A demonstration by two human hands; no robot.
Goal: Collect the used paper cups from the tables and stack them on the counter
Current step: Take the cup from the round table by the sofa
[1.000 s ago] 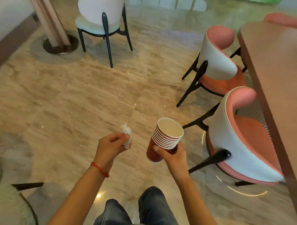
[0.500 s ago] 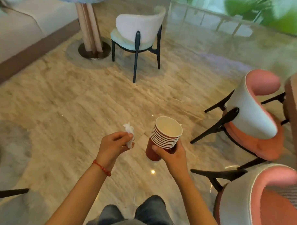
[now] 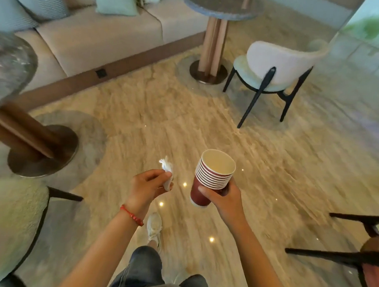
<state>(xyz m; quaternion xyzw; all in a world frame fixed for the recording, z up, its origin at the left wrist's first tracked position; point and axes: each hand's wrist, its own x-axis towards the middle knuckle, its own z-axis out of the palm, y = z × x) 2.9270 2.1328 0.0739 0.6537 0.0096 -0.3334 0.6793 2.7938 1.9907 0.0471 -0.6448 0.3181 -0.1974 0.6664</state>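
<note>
Marble floor (image 3: 206,114) underfoot; my right hand (image 3: 223,198) grips the nested cup stack (image 3: 211,178) near its base, tilted, just right of my left hand (image 3: 148,185) pinching a tissue (image 3: 167,170). Walking could shake the stack apart.

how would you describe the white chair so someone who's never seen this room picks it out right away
Start at the beige sofa along the far wall, then move right to the round stone-topped table on its wooden pedestal. The white chair stands on the floor just right of that pedestal's base, its back toward the camera. Its fuzzy white curved back, pale seat and thin black legs set it apart.
</note>
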